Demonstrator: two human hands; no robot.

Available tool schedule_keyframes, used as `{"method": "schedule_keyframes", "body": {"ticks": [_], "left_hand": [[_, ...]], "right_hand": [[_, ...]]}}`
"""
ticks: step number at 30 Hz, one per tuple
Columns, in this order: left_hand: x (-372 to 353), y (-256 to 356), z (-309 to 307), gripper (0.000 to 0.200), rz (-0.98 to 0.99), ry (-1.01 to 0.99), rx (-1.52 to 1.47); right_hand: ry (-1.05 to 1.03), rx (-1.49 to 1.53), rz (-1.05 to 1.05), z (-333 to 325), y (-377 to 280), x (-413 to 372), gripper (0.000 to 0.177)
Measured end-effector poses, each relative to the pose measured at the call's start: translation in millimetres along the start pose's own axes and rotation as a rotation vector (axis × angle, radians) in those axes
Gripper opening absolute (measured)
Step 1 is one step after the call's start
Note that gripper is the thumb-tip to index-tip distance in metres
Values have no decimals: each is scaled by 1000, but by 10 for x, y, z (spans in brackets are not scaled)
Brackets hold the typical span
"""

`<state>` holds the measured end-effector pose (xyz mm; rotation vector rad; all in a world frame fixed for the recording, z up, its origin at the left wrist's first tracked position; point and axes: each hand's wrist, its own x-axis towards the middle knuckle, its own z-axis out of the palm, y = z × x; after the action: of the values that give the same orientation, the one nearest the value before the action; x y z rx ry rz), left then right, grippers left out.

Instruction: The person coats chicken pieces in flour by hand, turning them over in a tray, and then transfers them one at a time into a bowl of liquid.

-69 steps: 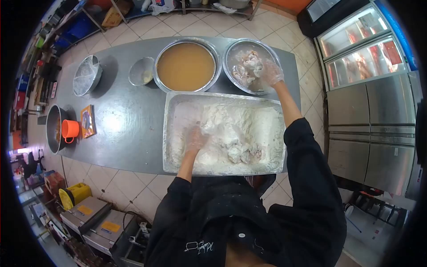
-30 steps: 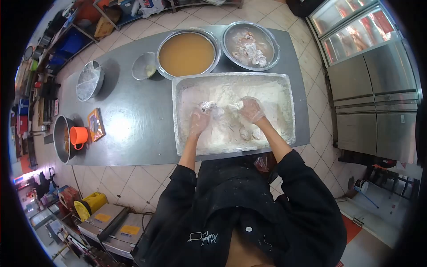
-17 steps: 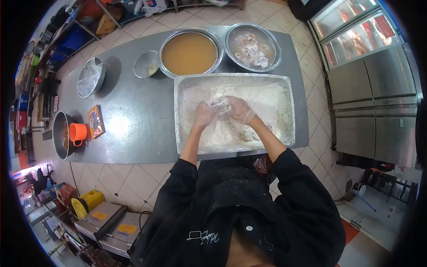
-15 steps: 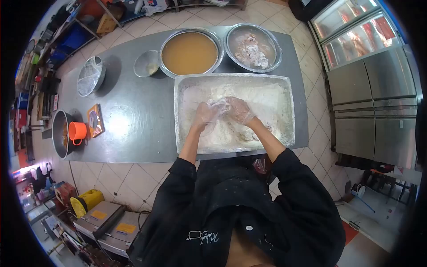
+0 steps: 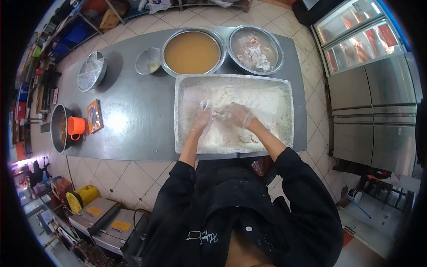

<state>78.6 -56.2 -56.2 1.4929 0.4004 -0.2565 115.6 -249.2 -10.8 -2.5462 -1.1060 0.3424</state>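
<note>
A large metal tray (image 5: 179,133) of white flour (image 5: 267,100) lies before me, and both hands, in clear plastic gloves, are inside it. My left hand (image 5: 202,119) is closed around a flour-coated piece (image 5: 205,105) that looks like meat and juts out above the fingers. To its right, my right hand (image 5: 240,115) is low over the flour, its fingers smeared by motion. White, clumpy matter shows between the two hands. Another coated piece (image 5: 249,137) lies partly buried near the tray's front edge, under my right forearm.
Behind the tray stand a basin of orange-brown liquid (image 5: 191,53), a basin with floured pieces (image 5: 255,53) and a small bowl (image 5: 148,61). On the table's left are a plastic-covered bowl (image 5: 92,72), an orange mug (image 5: 76,127), a metal bowl (image 5: 58,129) and a framed picture (image 5: 94,116).
My hands were together over the tray's middle; now they are apart. The left hand has turned more upright with the coated piece, and the right has dropped slightly and blurs with motion.
</note>
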Motion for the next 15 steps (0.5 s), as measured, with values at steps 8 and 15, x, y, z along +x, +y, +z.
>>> {"method": "schedule_keyframes", "body": {"ticks": [8, 15], "left_hand": [[-309, 204, -147, 39, 33, 109, 351], [-344, 121, 137, 35, 121, -40, 407]], "right_hand": [[134, 155, 367, -456, 314, -313, 27], [268, -89, 391, -647, 573, -630, 26]]}}
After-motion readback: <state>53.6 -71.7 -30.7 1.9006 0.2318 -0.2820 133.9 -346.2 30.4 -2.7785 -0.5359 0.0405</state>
